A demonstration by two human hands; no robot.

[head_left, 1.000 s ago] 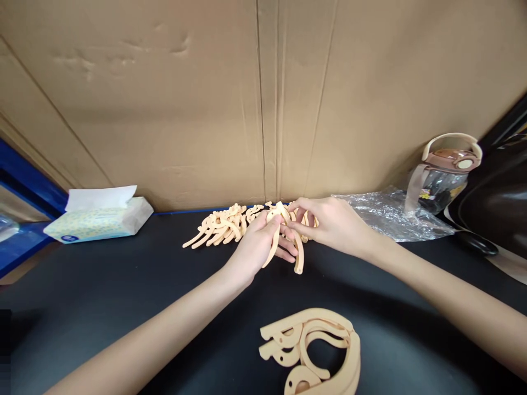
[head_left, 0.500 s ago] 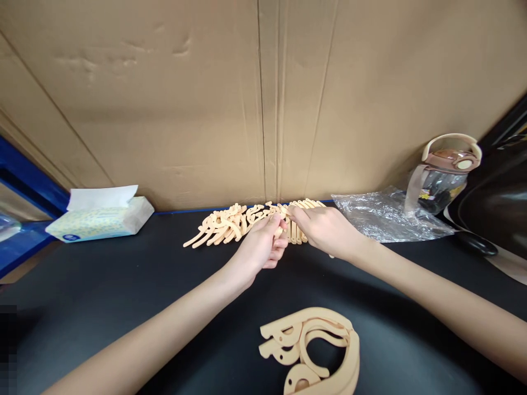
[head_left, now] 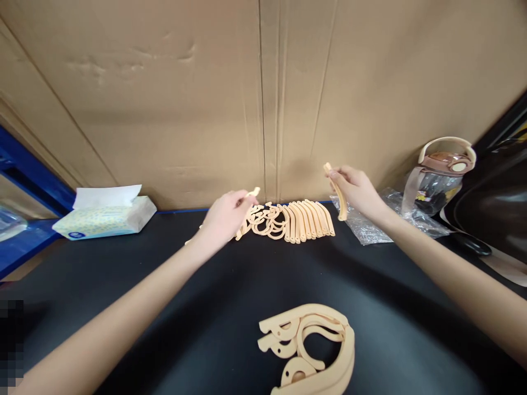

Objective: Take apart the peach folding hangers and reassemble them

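Note:
My right hand [head_left: 353, 187] is raised at the right and pinches a long curved beige hanger arm [head_left: 339, 198], which hangs downward from the fingers. At the left, my left hand [head_left: 224, 217] is closed on a small beige plastic piece [head_left: 254, 192]; only its end shows past the fingers. Below and beside the left hand lie several loose hook-shaped hanger parts [head_left: 269, 226], partly hidden by it. A row of curved hanger arms [head_left: 309, 220] stands side by side between the two hands. Nearer to me lie folded beige hangers [head_left: 349, 356], stacked together.
The black tabletop [head_left: 164, 307] meets a cardboard wall [head_left: 185, 109]. A tissue pack [head_left: 102, 216] sits at the left. Clear plastic wrapping [head_left: 370, 227], a water bottle with a handle [head_left: 440, 181] and a black object [head_left: 473, 244] are at the right.
My hands were together over the parts and have moved apart. The left went left with the small piece, the right went right and up with a hanger arm.

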